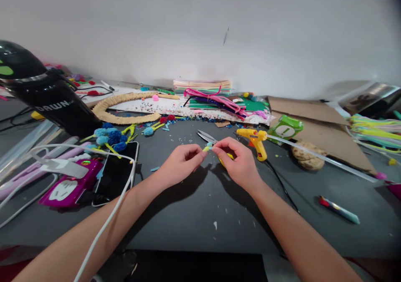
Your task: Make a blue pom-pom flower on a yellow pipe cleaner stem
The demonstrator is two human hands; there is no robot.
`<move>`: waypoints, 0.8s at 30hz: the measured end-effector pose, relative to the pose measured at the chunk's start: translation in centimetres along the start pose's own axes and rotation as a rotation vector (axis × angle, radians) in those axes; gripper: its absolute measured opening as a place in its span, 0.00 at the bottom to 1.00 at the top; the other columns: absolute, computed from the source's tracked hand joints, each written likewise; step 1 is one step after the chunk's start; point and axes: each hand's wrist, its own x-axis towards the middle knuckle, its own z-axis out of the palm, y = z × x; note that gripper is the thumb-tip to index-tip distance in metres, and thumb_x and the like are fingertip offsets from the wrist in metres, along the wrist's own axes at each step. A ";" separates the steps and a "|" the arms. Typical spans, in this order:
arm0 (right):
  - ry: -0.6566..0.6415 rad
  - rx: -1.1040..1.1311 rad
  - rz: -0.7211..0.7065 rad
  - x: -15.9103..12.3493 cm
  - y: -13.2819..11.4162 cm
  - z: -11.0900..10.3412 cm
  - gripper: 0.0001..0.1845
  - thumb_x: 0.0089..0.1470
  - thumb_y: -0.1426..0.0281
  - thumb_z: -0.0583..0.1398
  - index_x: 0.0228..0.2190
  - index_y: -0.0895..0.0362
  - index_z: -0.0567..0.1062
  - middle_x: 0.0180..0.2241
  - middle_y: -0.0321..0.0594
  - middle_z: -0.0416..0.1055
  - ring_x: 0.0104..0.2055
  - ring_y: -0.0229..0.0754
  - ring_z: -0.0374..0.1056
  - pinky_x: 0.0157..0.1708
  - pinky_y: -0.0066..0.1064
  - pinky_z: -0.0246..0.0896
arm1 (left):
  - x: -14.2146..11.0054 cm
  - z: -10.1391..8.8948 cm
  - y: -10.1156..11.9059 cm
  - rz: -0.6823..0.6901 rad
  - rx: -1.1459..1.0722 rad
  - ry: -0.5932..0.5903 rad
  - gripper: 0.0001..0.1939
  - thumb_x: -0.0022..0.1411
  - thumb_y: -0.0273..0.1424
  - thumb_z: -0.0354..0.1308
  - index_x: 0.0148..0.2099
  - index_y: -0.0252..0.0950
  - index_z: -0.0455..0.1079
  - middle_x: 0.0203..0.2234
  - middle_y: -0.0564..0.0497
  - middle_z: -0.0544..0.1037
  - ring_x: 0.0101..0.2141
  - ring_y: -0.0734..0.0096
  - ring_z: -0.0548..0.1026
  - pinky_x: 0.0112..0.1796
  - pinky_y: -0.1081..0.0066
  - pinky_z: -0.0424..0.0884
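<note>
My left hand (184,163) and my right hand (237,161) meet over the middle of the grey table. Between their fingertips they pinch a small fuzzy piece of pipe cleaner (207,147), yellow with some light blue. Its ends are hidden by the fingers. Just behind my right hand lies a pair of scissors (206,136), blades pointing to the back left, with yellow handles partly covered by the hand. To the right of that hand rests a yellow hot glue gun (253,138) with a long clear glue stick (322,157) sticking out of it.
Left: a black bottle (59,98), a phone (109,181), a purple power strip (70,186) and blue pompom flowers (112,136). A white cable (117,211) crosses my left forearm. Behind: a wrapped ring (108,115) and pipe cleaners (219,100). Right: cardboard (319,123) and a pen-like tube (340,210).
</note>
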 end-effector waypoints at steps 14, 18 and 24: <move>0.012 -0.006 0.014 0.0 0.4 -0.1 0.06 0.58 0.65 0.60 0.33 0.55 0.75 0.33 0.38 0.74 0.34 0.39 0.69 0.36 0.31 0.64 | -0.1 -0.1 -0.3 0.017 0.103 0.009 0.18 0.65 0.43 0.51 0.29 0.34 0.64 0.19 0.57 0.64 0.22 0.79 0.62 0.24 0.76 0.56; 0.013 -0.014 0.024 0.0 0.4 -0.2 0.07 0.58 0.64 0.60 0.33 0.55 0.76 0.33 0.39 0.74 0.35 0.40 0.69 0.36 0.32 0.65 | -0.1 0.0 -0.4 0.032 0.136 0.014 0.18 0.66 0.43 0.51 0.29 0.34 0.64 0.19 0.57 0.64 0.22 0.78 0.63 0.24 0.77 0.56; 0.033 -0.024 0.029 0.0 0.4 -0.1 0.08 0.58 0.63 0.60 0.33 0.55 0.76 0.33 0.39 0.74 0.34 0.40 0.69 0.36 0.33 0.66 | -0.1 0.0 -0.4 0.038 0.165 0.012 0.18 0.66 0.43 0.49 0.30 0.35 0.65 0.18 0.57 0.65 0.22 0.77 0.63 0.24 0.77 0.57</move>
